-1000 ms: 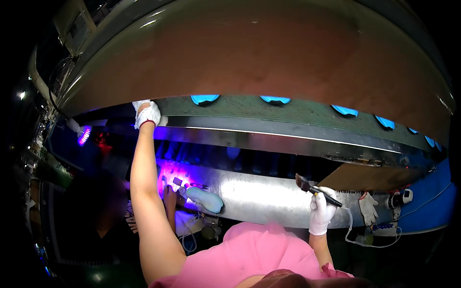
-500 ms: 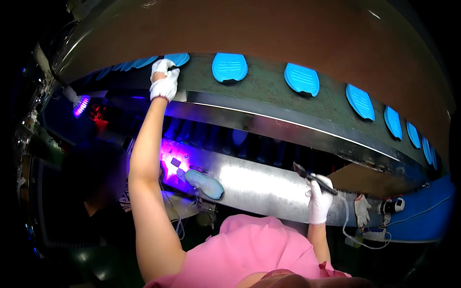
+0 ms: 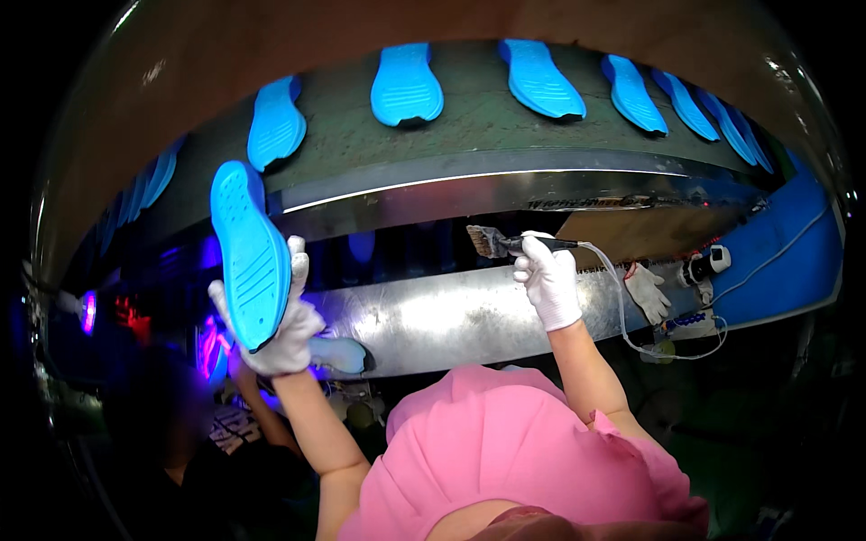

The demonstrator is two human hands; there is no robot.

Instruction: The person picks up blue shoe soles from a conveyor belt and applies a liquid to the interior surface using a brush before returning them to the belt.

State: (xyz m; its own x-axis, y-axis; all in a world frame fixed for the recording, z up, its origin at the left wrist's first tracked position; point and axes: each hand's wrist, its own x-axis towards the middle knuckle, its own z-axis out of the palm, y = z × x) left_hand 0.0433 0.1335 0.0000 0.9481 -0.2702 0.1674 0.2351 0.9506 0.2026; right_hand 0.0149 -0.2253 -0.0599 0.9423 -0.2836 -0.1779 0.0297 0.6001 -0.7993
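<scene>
I'm seeing one blue shoe sole (image 3: 251, 257) being held aloft on the near side of the conveyor belt (image 3: 347, 149). My left hand (image 3: 290, 338), gloved, is cupping it from beneath, fingers partly spread and bracing its long edges. I'm judging it light, springy and moderately bendable, perhaps slick against fabric; its sidewalls are offering the surest hold. My right hand (image 3: 548, 284) is gripping a corded brush (image 3: 512, 244), its fingers curling round the handle, on the belt's near side. More soles (image 3: 408, 90) are lying along the belt; a metal surface (image 3: 451, 329) is running nearer me than it.
</scene>
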